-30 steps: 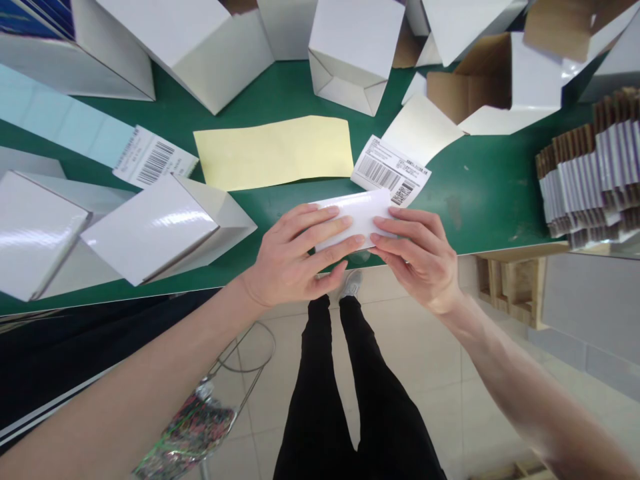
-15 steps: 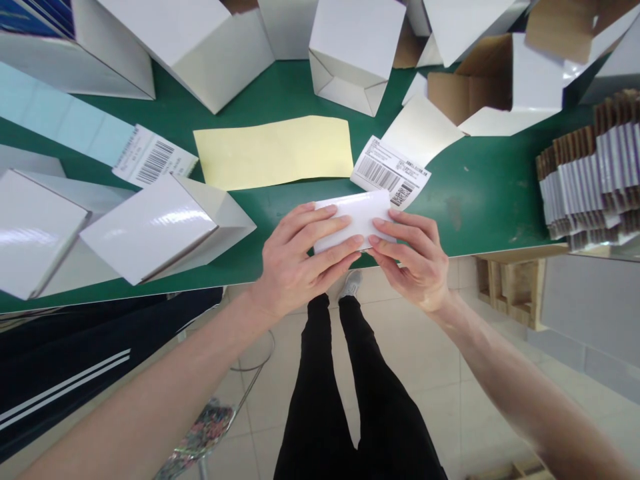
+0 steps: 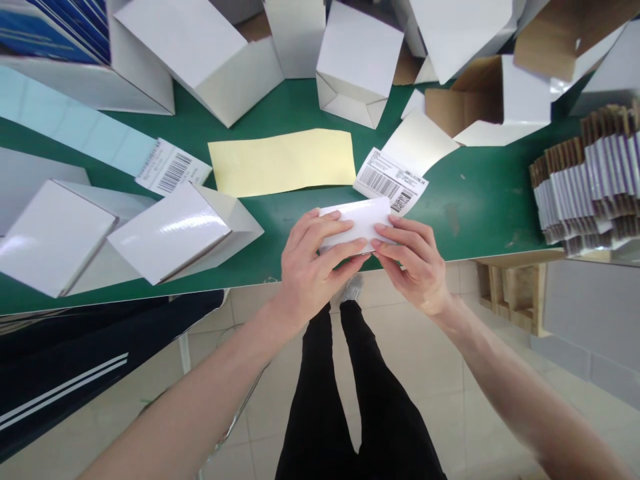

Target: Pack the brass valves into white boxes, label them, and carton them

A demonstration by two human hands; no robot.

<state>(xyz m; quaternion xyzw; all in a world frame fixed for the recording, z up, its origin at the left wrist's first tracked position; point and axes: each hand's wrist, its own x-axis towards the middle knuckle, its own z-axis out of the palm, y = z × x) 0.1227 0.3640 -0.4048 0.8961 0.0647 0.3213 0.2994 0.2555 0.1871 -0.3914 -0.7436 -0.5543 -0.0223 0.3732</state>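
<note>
White box (image 3: 364,228): left hand (image 3: 310,261), right hand (image 3: 416,264) are clasping it, fingers (image 3: 345,251) curled close, seemingly pressing; steadiness is mattering next.

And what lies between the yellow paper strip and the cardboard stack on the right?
In the head view, a white barcode label lies beside the yellow paper strip, then green tabletop stretches to the cardboard stack.
</note>
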